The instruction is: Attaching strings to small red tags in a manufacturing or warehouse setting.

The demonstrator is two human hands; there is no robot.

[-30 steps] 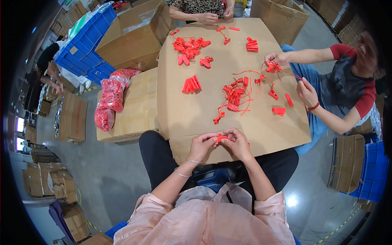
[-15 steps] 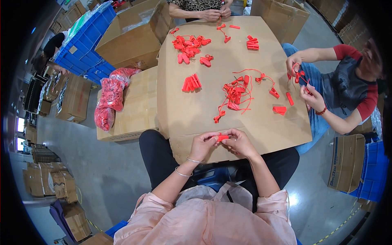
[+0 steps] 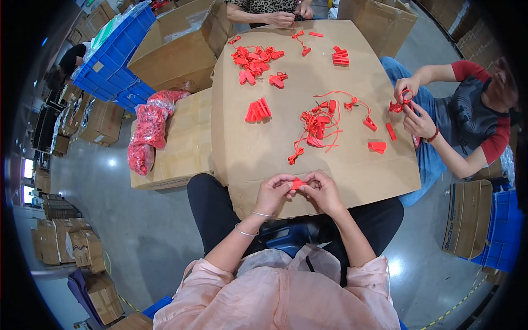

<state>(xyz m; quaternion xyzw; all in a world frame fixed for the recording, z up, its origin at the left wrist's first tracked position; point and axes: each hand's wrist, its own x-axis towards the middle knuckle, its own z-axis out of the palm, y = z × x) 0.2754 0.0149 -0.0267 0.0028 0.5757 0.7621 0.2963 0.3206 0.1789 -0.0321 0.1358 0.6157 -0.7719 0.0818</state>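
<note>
Close to the near edge of the cardboard tabletop [image 3: 352, 176], a small red plastic piece [image 3: 297, 183] is pinched between my two hands. My left hand [image 3: 274, 193] closes on its left end with thumb and fingers. From the other side my right hand [image 3: 324, 193] grips it, thumb pressed near the middle. Fingers cover much of the piece, so its exact kind is unclear; it looks whistle-like. Beyond my hands lies a tangle of red cords and plastic pieces [image 3: 316, 127]. A row of red pieces [image 3: 258, 110] sits to its left, and a small group [image 3: 377, 147] to its right.
A co-worker on the right [image 3: 421, 118] handles a red cord; another person's hands [image 3: 286, 19] work at the far edge. More corded red pieces [image 3: 256, 61] lie far left. Bagged red goods [image 3: 149, 129] rest on a carton [image 3: 187, 137]. Blue crates [image 3: 113, 71] stand behind.
My fingers have shifted slightly on the red piece, which shows less now. The right-hand co-worker's hands have come together around the cord.
</note>
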